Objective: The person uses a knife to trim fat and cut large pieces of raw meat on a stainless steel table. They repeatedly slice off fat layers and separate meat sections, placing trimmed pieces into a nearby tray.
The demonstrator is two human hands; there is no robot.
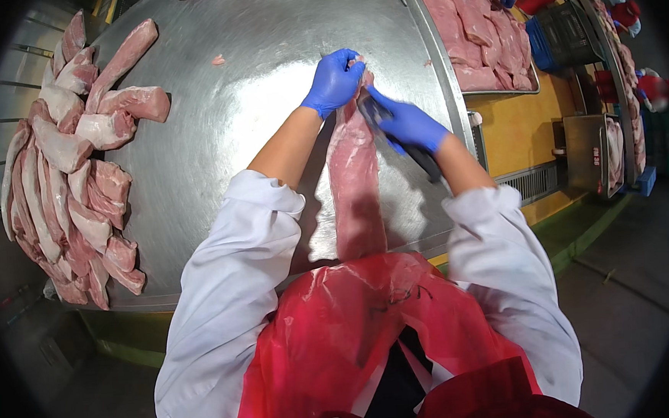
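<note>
A long strip of pale pink meat, which looks like a pork loin (355, 185), lies lengthwise on the steel table in front of me. At its far end my left hand (336, 80), in a blue glove, pinches the tip with closed fingers. My right hand (413, 124), gloved in blue too, is wrapped round a dark, long-handled cutting tool (426, 162). The tool's front end rests against the right side of the loin near the far tip. Motion blur and the fingers hide its blade, so its exact kind is unclear.
A large pile of meat pieces with white fat (63, 149) covers the table's left side. Beyond the raised right edge stands a tray (538, 85) heaped with trimmed loins. A dark crate (569, 34), a steel bin (585, 155) and co-workers are farther right. A small scrap (218, 60) lies on the steel table (215, 132).
</note>
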